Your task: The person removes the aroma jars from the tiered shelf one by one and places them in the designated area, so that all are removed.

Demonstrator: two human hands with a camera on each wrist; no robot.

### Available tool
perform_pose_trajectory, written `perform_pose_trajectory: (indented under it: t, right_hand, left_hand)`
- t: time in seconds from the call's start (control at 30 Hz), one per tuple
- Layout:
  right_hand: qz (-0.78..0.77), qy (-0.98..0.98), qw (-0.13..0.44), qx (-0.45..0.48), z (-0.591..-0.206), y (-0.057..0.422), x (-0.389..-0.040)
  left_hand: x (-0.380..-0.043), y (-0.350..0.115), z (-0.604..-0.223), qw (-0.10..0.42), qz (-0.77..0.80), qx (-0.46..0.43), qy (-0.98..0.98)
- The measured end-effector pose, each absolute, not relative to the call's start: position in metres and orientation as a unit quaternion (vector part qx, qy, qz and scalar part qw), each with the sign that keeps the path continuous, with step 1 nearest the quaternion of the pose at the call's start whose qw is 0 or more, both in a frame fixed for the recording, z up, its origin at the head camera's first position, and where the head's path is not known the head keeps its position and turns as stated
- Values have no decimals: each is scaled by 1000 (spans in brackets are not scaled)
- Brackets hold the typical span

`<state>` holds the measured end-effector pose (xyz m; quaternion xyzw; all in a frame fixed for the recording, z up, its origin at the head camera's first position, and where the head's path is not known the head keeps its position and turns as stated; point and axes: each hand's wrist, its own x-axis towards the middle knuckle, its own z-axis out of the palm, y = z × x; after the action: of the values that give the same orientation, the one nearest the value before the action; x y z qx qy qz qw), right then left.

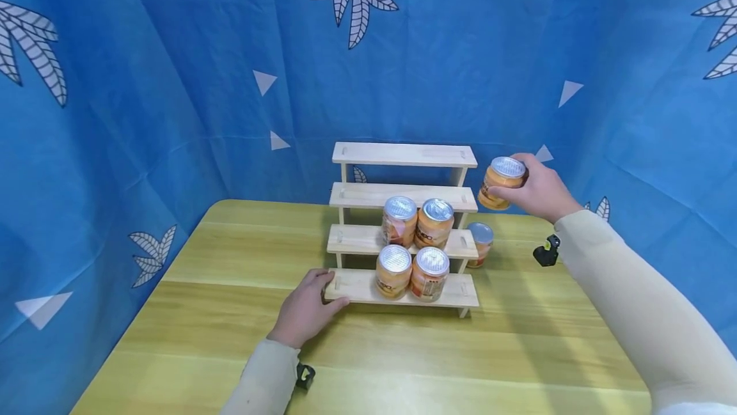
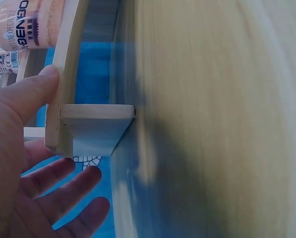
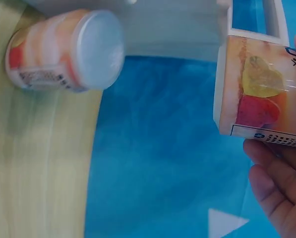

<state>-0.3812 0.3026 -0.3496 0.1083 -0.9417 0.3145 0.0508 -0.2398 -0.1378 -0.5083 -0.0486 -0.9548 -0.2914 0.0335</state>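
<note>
A light wooden four-step display rack stands on the table. My left hand holds the left end of its lowest step, the thumb along the front edge; in the left wrist view the other fingers are spread beside the board's end. At the upper right, my right hand grips a can with an orange label and silver lid, raised beside the rack's upper steps. Two cans sit side by side on the second step from the bottom, two more cans on the lowest. The upper two steps are bare.
Another can stands on the wooden table, close to the rack's right side, partly hidden by it. A blue cloth with white leaf and triangle prints hangs behind and at both sides.
</note>
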Motion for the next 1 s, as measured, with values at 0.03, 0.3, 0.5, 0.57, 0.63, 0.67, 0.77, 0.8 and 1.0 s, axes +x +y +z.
perform_pose_trajectory:
  t: [0.03, 0.3, 0.5, 0.57, 0.63, 0.67, 0.77, 0.8, 1.0]
  right_hand:
    - [315, -942, 52, 105, -352, 306, -381]
    - [306, -947, 39, 86, -372, 323, -375]
    - [305, -949, 29, 75, -389, 330, -375]
    - [307, -949, 26, 72, -394, 332, -376]
    - [310, -948, 24, 70, -399, 335, -377]
    - [311, -948, 23, 70, -401, 336, -378]
    - [309, -948, 25, 70, -406, 339, -379]
    - [308, -949, 25, 69, -408, 340, -379]
    - [296, -953, 11, 58, -424, 344, -378]
  left_hand:
    - [-240, -138, -508, 33, -292, -49, -955]
    - [-242, -139, -510, 34, -286, -49, -956]
    - [-242, -139, -512, 33, -286, -47, -957]
    - [-242, -139, -512, 32, -286, -47, -956]
    - [-242, -139, -513, 31, -287, -46, -956]
    - [-242, -140, -513, 31, -287, -46, -956]
    - [-243, -140, -514, 32, -285, -47, -957]
    - [-243, -140, -514, 32, -285, -46, -957]
    - [-244, -139, -514, 28, -287, -40, -957]
